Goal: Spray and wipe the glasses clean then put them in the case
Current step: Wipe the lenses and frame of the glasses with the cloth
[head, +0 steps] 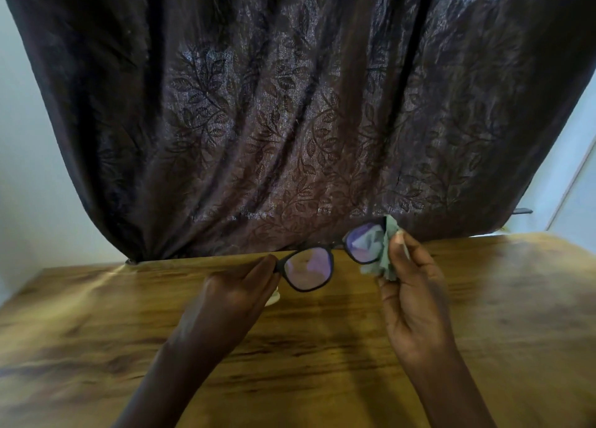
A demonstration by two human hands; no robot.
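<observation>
Black-framed glasses (333,250) with purple-tinted lenses hang in the air above the far part of the wooden table (516,298). My left hand (232,295) pinches the frame at its left end. My right hand (416,295) holds a crumpled grey-green cloth (385,253) pressed around the right lens, with the thumb on the near side. A small white object (274,298) peeks out from under my left hand on the table; I cannot tell what it is. No case or spray bottle is in view.
A dark brown curtain (290,105) with a leaf pattern hangs right behind the table's far edge. Pale walls show at both sides. A dark bar (522,211) sticks out at the curtain's right hem.
</observation>
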